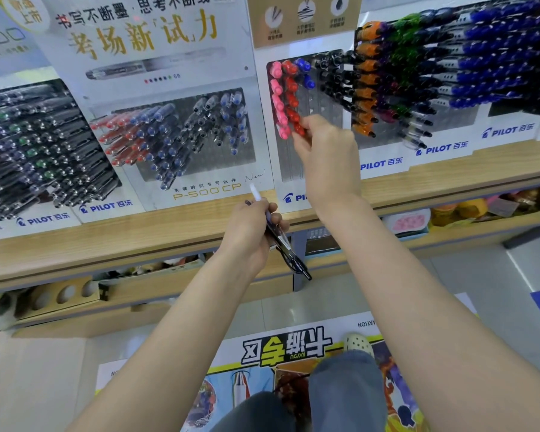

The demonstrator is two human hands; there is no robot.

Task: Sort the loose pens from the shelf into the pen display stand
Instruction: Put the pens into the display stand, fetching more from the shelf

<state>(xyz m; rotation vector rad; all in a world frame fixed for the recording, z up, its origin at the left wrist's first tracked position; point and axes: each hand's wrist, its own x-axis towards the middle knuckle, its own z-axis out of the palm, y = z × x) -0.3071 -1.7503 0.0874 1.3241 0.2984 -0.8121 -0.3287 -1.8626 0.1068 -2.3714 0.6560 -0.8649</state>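
Up at the pen display stand (pixel 289 165), which stands on the wooden shelf (pixel 138 238) among other racks of pens, the right hand (pixel 328 151) reaches to the foot of the red column, between the pink row and the blue one, its fingers (pixel 306 123) curled and pinching the lowest red pen (pixel 299 129) there. Lower and to the left, in front of the shelf edge, the left hand (pixel 250 232) grips a bunch of loose pens (pixel 282 243), dark-bodied, with one white tip poking up above the knuckles.
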